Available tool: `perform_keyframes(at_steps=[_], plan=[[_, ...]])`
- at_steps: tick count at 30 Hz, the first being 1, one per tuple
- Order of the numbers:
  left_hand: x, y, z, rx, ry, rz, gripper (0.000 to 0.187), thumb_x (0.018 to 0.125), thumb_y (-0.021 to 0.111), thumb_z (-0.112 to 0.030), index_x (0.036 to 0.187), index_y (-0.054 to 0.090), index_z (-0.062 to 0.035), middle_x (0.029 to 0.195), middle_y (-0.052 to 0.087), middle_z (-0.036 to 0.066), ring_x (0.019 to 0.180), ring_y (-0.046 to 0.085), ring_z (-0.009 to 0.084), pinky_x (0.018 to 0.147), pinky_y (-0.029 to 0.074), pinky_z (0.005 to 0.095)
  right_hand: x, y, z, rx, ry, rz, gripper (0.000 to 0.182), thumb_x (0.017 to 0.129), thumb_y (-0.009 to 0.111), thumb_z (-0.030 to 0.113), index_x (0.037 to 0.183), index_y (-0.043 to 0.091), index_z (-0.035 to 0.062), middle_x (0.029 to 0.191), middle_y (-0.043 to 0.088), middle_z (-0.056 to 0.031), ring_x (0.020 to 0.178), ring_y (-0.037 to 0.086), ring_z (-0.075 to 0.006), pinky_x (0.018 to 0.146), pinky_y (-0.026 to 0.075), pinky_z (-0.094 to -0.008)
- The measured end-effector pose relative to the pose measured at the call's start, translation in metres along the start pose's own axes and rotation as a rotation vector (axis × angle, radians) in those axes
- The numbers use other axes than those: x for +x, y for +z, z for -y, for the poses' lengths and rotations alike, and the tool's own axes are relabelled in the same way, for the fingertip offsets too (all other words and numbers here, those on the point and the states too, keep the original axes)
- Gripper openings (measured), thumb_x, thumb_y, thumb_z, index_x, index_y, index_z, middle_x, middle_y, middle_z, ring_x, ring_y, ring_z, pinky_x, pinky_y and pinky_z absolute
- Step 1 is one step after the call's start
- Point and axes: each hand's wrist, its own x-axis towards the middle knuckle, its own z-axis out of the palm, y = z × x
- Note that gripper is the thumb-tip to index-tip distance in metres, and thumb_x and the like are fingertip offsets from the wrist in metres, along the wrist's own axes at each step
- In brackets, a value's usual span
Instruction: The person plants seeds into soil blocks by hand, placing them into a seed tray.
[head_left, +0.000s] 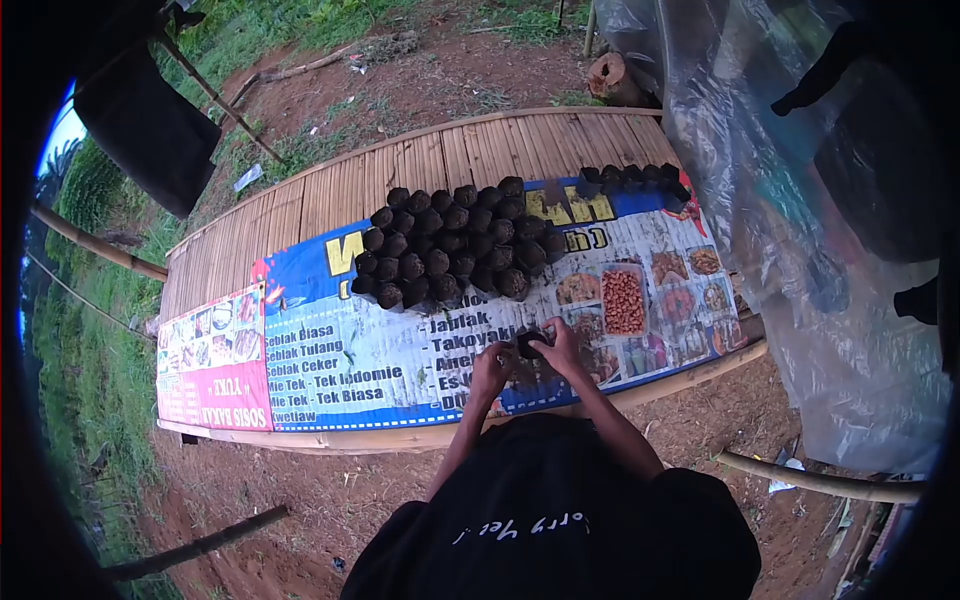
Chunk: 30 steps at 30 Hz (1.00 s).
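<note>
My left hand (490,370) and my right hand (564,350) meet near the front edge of the table. Between their fingers is a small black plastic seedling bag (531,344), gripped from both sides; what fills it is hard to make out. Beyond my hands stands a large cluster of similar black seedling bags (438,262), upright, packed together and filled with dark soil. To the right of my right hand lies a clear tray of reddish-brown seeds (624,302), which look like peanuts.
A printed food banner (340,385) covers much of the bamboo-slat table (290,215). Another row of black bags (630,176) sits at the far right. Clear plastic sheeting (760,230) hangs on the right. A bamboo pole (820,480) juts in below it.
</note>
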Motion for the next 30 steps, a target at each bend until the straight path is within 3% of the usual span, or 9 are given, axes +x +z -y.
perform_keyframes(at_steps=[3,5,9,11,15,17,23,27,30], plan=[[-0.001,-0.005,-0.006,-0.001,0.006,0.0,0.028,0.073,0.066,-0.008,0.101,0.064,-0.0013,0.085,0.067,0.01,0.061,0.06,0.0187,0.059,0.048,0.0308,-0.002,0.005,-0.003,-0.104,0.113,0.081,0.042,0.069,0.078,0.022,0.101,0.052,0.0116,0.088,0.06,-0.0155,0.086,0.06,-0.0324,0.076,0.047,-0.0415],[-0.001,-0.01,-0.013,0.017,-0.1,0.044,0.025,0.074,0.065,-0.006,0.098,0.063,-0.0014,0.087,0.066,0.015,0.082,0.066,0.031,0.073,0.051,0.0375,-0.001,0.008,-0.004,-0.11,0.128,0.086,0.042,0.07,0.078,0.022,0.101,0.053,0.0117,0.09,0.061,-0.0158,0.089,0.06,-0.0332,0.078,0.046,-0.0422],[-0.003,-0.005,-0.001,-0.026,-0.093,0.029,0.025,0.073,0.064,-0.006,0.097,0.063,-0.0007,0.087,0.067,0.015,0.083,0.066,0.0309,0.074,0.051,0.0377,0.0,0.009,-0.005,-0.121,0.208,0.101,0.041,0.071,0.077,0.021,0.103,0.053,0.0125,0.096,0.062,-0.0164,0.094,0.06,-0.0354,0.081,0.045,-0.0437],[-0.003,0.0,0.009,0.006,0.032,-0.016,0.024,0.074,0.065,-0.008,0.098,0.065,-0.0009,0.089,0.068,0.012,0.061,0.063,0.022,0.061,0.05,0.033,0.002,0.016,-0.014,-0.123,0.203,0.073,0.041,0.069,0.078,0.021,0.102,0.055,0.0124,0.094,0.063,-0.0149,0.091,0.061,-0.033,0.079,0.046,-0.0417],[-0.003,0.003,0.012,0.004,0.029,-0.028,0.023,0.075,0.064,-0.008,0.098,0.065,-0.0021,0.086,0.068,0.012,0.061,0.064,0.0216,0.06,0.05,0.0329,0.003,0.017,-0.01,-0.14,0.229,0.097,0.039,0.068,0.077,0.019,0.101,0.058,0.0122,0.097,0.065,-0.0143,0.093,0.062,-0.0307,0.082,0.047,-0.039],[-0.002,-0.004,-0.007,-0.02,-0.097,0.026,0.021,0.075,0.063,-0.007,0.095,0.063,-0.0005,0.088,0.066,0.017,0.082,0.066,0.0325,0.071,0.051,0.037,0.001,0.019,-0.008,-0.093,0.267,0.082,0.036,0.069,0.076,0.017,0.1,0.059,0.0118,0.1,0.065,-0.014,0.096,0.062,-0.0309,0.085,0.047,-0.0381],[-0.004,0.004,0.008,0.007,0.0,-0.023,0.025,0.076,0.063,-0.01,0.1,0.065,-0.0036,0.084,0.069,0.012,0.063,0.065,0.021,0.06,0.051,0.0331,0.005,0.027,-0.023,-0.061,0.314,0.1,0.035,0.07,0.072,0.013,0.101,0.057,0.0121,0.101,0.064,-0.0144,0.099,0.061,-0.0312,0.084,0.046,-0.038],[0.0,0.003,0.007,-0.052,0.043,-0.035,0.027,0.077,0.063,-0.01,0.103,0.065,-0.0041,0.088,0.069,0.013,0.067,0.067,0.0226,0.062,0.052,0.0334,0.002,0.02,-0.013,-0.133,0.309,0.132,0.036,0.07,0.073,0.015,0.102,0.057,0.0118,0.102,0.064,-0.0142,0.1,0.06,-0.031,0.085,0.046,-0.0376],[0.003,0.0,0.001,-0.04,-0.143,0.024,0.027,0.083,0.063,-0.019,0.107,0.063,-0.0051,0.087,0.069,0.015,0.069,0.068,0.025,0.063,0.052,0.0344,-0.003,0.021,-0.021,-0.062,0.191,0.077,0.039,0.071,0.076,0.022,0.103,0.057,0.0113,0.102,0.064,-0.0142,0.1,0.061,-0.0309,0.086,0.046,-0.0378]])
